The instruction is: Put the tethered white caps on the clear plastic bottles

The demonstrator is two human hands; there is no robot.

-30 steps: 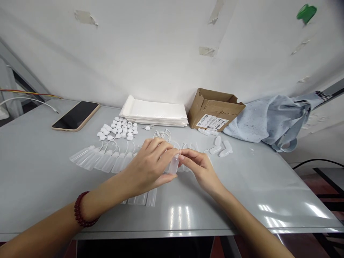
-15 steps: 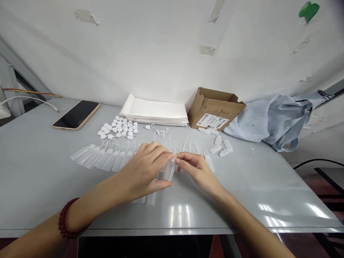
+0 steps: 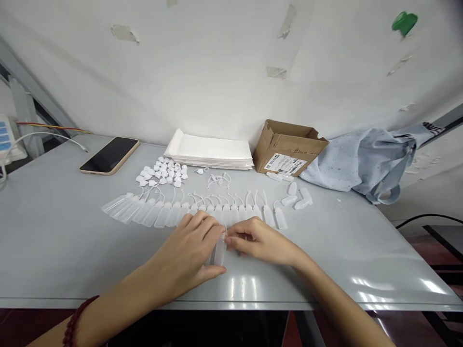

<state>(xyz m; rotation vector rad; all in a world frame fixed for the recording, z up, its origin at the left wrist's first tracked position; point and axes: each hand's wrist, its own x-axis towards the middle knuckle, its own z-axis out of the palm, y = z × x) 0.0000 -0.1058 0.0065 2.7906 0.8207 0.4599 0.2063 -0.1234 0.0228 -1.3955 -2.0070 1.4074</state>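
My left hand (image 3: 191,248) is closed around a small translucent plastic bottle (image 3: 219,253), the thumb low on its side and the fingers over its top. At the bottle's neck, the thumb and forefinger of my right hand (image 3: 262,239) pinch together, and a thin white strap shows there. Just beyond both hands lies a row of similar bottles (image 3: 164,214), their white straps pointing away from me. My left hand hides part of the bottle and the table under it. Behind the row is a heap of white caps (image 3: 166,169).
Two loose straps (image 3: 219,180) and several bottles (image 3: 304,198) lie farther back on the grey table (image 3: 65,241). A phone (image 3: 110,155), a stack of white padded envelopes (image 3: 213,149), a cardboard box (image 3: 285,149) and a light-blue cloth bag (image 3: 347,159) stand or lie along the wall.
Both hands have come nearer to me and slightly left with the bottle between them. More of the bottle row now shows beyond them. The view has shifted a little.
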